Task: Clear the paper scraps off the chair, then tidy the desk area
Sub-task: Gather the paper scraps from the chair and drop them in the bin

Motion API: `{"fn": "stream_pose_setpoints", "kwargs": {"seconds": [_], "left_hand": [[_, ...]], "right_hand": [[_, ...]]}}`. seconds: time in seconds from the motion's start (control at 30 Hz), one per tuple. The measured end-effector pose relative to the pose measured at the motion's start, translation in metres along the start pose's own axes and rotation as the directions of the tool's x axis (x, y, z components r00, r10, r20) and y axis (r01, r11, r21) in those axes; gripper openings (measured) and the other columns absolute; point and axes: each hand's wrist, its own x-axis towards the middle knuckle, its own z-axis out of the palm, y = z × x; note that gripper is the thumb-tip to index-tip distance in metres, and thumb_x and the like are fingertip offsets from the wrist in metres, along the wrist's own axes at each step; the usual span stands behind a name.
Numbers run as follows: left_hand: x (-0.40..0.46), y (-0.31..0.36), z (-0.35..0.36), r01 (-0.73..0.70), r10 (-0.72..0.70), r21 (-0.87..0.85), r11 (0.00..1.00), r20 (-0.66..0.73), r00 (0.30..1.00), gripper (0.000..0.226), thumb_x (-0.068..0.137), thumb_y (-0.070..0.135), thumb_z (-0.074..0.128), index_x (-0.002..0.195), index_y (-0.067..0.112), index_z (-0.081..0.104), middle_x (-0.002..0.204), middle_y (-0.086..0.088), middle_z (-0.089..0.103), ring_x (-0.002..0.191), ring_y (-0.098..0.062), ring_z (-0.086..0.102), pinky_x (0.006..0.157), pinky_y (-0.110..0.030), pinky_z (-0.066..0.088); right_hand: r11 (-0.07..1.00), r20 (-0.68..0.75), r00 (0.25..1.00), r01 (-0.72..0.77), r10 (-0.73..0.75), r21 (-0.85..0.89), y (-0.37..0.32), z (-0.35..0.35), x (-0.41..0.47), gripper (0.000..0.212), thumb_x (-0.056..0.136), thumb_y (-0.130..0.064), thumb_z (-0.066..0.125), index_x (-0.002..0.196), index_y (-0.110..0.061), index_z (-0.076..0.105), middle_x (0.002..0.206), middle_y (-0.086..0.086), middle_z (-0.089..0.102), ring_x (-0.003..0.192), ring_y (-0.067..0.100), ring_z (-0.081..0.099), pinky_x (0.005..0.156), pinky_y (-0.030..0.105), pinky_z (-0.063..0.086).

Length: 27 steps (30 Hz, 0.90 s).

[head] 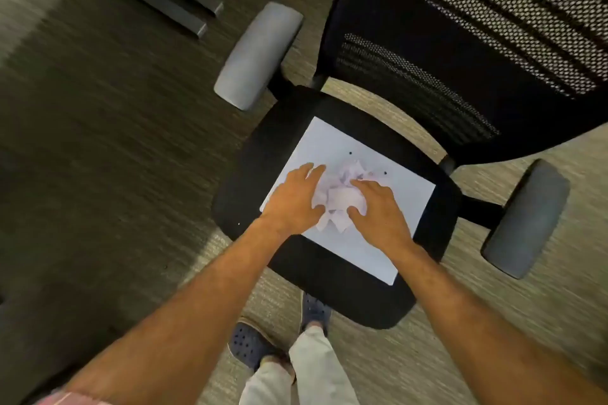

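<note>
A black office chair seat (345,296) carries a flat white sheet of paper (398,207). A heap of crumpled white and pinkish paper scraps (342,197) lies on the middle of that sheet. My left hand (296,200) rests palm down against the left side of the heap, fingers spread. My right hand (378,210) presses against its right side, fingers curled over the scraps. Both hands touch the heap and cup it between them; the heap still lies on the sheet.
The chair has a black mesh backrest (477,43) at the upper right and grey armrests on the left (256,56) and right (526,217). Grey metal desk feet (171,0) stand at the upper left. Carpet surrounds the chair; my feet (279,335) are below the seat.
</note>
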Motion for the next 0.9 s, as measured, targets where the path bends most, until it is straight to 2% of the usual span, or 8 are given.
{"fn": "stream_pose_setpoints", "kwargs": {"seconds": [0.1, 0.23, 0.3, 0.4, 0.53, 0.6, 0.73, 0.9], "left_hand": [[0.015, 0.000, 0.014, -0.035, 0.026, 0.126, 0.991, 0.072, 0.997, 0.093, 0.086, 0.041, 0.074, 0.156, 0.033, 0.014, 0.167, -0.003, 0.010, 0.150, -0.030, 0.016, 0.115, -0.049, 0.031], [0.027, -0.006, 0.036, -0.048, 0.023, 0.215, 0.976, 0.117, 0.993, 0.098, 0.084, 0.037, 0.077, 0.156, 0.032, 0.012, 0.166, -0.005, 0.006, 0.151, -0.031, 0.011, 0.111, -0.048, 0.036], [0.031, -0.006, 0.042, -0.030, 0.005, 0.238, 0.971, 0.102, 0.995, 0.094, 0.085, 0.033, 0.077, 0.156, 0.032, 0.014, 0.164, -0.006, 0.010, 0.149, -0.033, 0.015, 0.108, -0.047, 0.041], [0.037, -0.003, 0.046, -0.012, -0.001, 0.264, 0.964, 0.049, 0.999, 0.091, 0.083, 0.028, 0.079, 0.153, 0.032, 0.022, 0.157, -0.008, 0.022, 0.141, -0.034, 0.028, 0.099, -0.044, 0.048], [0.041, -0.001, 0.045, 0.002, -0.006, 0.222, 0.975, 0.014, 1.000, 0.081, 0.079, 0.023, 0.083, 0.146, 0.031, 0.037, 0.144, -0.007, 0.035, 0.126, -0.031, 0.043, 0.092, -0.040, 0.053], [0.042, 0.000, 0.044, 0.010, -0.013, 0.210, 0.978, 0.010, 1.000, 0.073, 0.082, 0.024, 0.080, 0.143, 0.027, 0.041, 0.141, -0.008, 0.038, 0.122, -0.030, 0.047, 0.093, -0.040, 0.053], [0.039, 0.003, 0.044, 0.052, -0.054, 0.152, 0.987, 0.010, 0.999, 0.064, 0.087, 0.030, 0.076, 0.141, 0.025, 0.041, 0.136, -0.010, 0.041, 0.110, -0.028, 0.057, 0.094, -0.037, 0.051], [0.030, 0.006, 0.041, 0.093, -0.095, 0.044, 0.995, 0.028, 0.995, 0.053, 0.090, 0.026, 0.072, 0.136, 0.022, 0.045, 0.126, -0.009, 0.050, 0.100, -0.029, 0.065, 0.092, -0.037, 0.052]], "right_hand": [[0.991, 0.010, 1.000, 0.018, -0.017, -0.131, 0.011, 0.018, 0.010, 0.080, 0.085, -0.050, 0.067, 0.150, -0.021, 0.031, 0.155, 0.009, 0.034, 0.139, 0.029, 0.035, 0.106, 0.043, 0.041], [0.973, -0.077, 0.985, -0.166, 0.155, -0.158, 0.021, 0.035, 0.022, 0.102, 0.071, -0.067, 0.070, 0.151, -0.026, 0.023, 0.156, 0.011, 0.023, 0.135, 0.034, 0.033, 0.098, 0.050, 0.049], [0.968, -0.129, 0.975, -0.198, 0.179, -0.153, 0.024, 0.040, 0.029, 0.105, 0.068, -0.070, 0.071, 0.151, -0.026, 0.024, 0.155, 0.012, 0.025, 0.131, 0.035, 0.037, 0.095, 0.050, 0.051], [0.964, -0.102, 0.979, -0.191, 0.174, -0.187, 0.028, 0.047, 0.036, 0.108, 0.068, -0.072, 0.069, 0.152, -0.028, 0.018, 0.156, 0.012, 0.024, 0.132, 0.037, 0.037, 0.096, 0.052, 0.049], [0.956, -0.039, 0.995, -0.102, 0.095, -0.275, 0.026, 0.054, 0.036, 0.104, 0.074, -0.069, 0.066, 0.154, -0.029, 0.012, 0.156, 0.012, 0.028, 0.136, 0.036, 0.034, 0.100, 0.054, 0.045], [0.950, -0.025, 0.994, -0.110, 0.107, -0.291, 0.023, 0.057, 0.035, 0.099, 0.078, -0.064, 0.066, 0.153, -0.031, 0.013, 0.155, 0.010, 0.031, 0.136, 0.035, 0.034, 0.097, 0.051, 0.049], [0.963, -0.040, 0.997, -0.080, 0.072, -0.256, 0.017, 0.061, 0.032, 0.077, 0.086, -0.046, 0.068, 0.149, -0.030, 0.027, 0.146, 0.010, 0.044, 0.130, 0.035, 0.043, 0.094, 0.053, 0.051], [0.978, -0.042, 0.998, -0.060, 0.052, -0.201, 0.015, 0.057, 0.033, 0.057, 0.091, -0.045, 0.061, 0.140, -0.023, 0.044, 0.136, 0.011, 0.056, 0.124, 0.033, 0.052, 0.099, 0.051, 0.048]]}}
